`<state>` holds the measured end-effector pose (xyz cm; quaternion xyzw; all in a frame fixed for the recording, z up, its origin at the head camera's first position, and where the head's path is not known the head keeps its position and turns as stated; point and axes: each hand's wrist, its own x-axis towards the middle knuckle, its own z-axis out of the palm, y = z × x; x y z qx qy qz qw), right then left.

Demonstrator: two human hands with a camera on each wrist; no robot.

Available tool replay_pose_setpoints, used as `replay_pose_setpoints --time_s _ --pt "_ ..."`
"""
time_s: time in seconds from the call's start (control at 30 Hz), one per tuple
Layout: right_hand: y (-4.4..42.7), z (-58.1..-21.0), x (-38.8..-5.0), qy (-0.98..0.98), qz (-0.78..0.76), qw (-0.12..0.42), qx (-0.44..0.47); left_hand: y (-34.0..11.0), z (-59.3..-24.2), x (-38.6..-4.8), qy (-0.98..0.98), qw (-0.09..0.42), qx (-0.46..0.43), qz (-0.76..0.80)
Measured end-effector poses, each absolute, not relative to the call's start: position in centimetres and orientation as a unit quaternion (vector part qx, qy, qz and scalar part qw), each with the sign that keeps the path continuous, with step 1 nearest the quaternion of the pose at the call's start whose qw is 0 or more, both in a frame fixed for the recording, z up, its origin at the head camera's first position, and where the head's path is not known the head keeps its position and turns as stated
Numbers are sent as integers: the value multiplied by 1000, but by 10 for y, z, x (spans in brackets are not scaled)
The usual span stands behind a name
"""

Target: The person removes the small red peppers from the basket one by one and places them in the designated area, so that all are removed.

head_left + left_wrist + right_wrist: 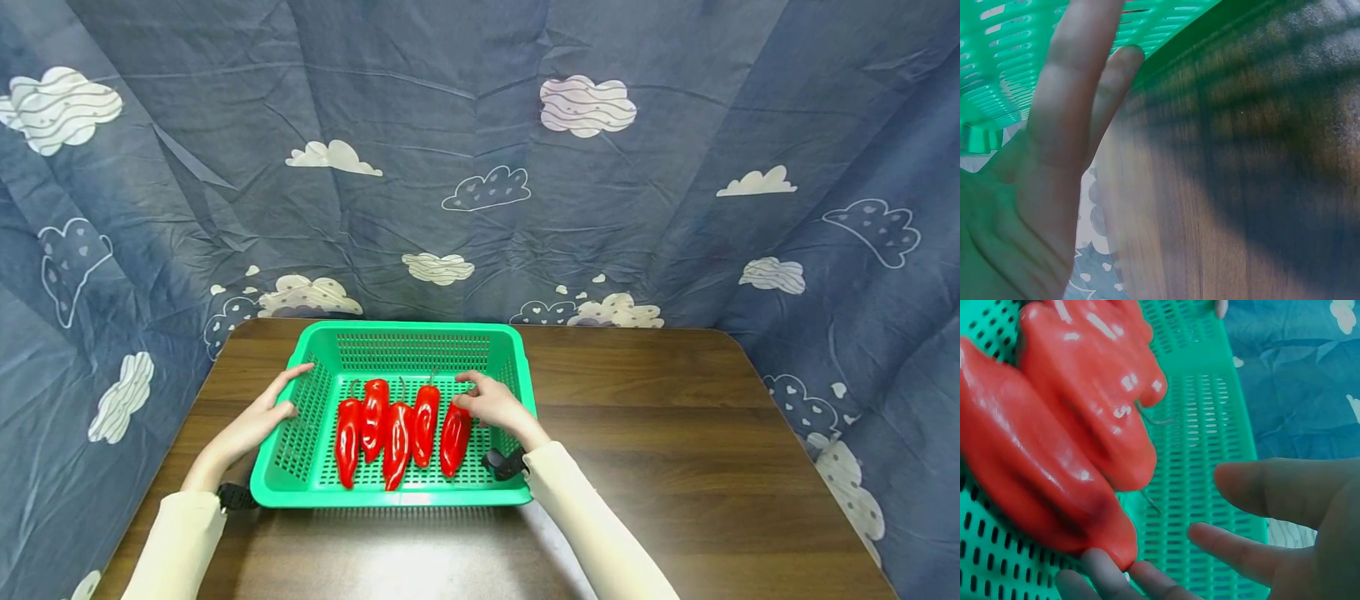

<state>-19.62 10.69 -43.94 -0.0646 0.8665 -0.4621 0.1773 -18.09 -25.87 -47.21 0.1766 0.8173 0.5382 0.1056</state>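
Note:
Several glossy red peppers [397,442] lie side by side in a green plastic basket [390,498], their thin stems pointing to the far side. My right hand [495,406] reaches in over the stem end of the rightmost pepper [454,446]. In the right wrist view, some fingertips [1107,572] touch that pepper's end, while the thumb stands apart from it. At the basket's left rim is my left hand [255,417], with fairly straight fingers lying against the side. The left wrist view shows its fingers [1066,94] in front of the slotted wall.
The basket stands on the left part of a brown wooden table [637,433]. Behind and around the table hangs a blue curtain [420,125] with white clouds. Black wrist straps [513,463] sit at the cream sleeves [592,517].

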Motion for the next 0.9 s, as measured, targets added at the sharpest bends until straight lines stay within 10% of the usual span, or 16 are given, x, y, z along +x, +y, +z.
replay_pose_setpoints --time_s 0.9 --pt "104 -448 -196 908 -347 196 -131 -257 -470 -179 820 105 165 538"
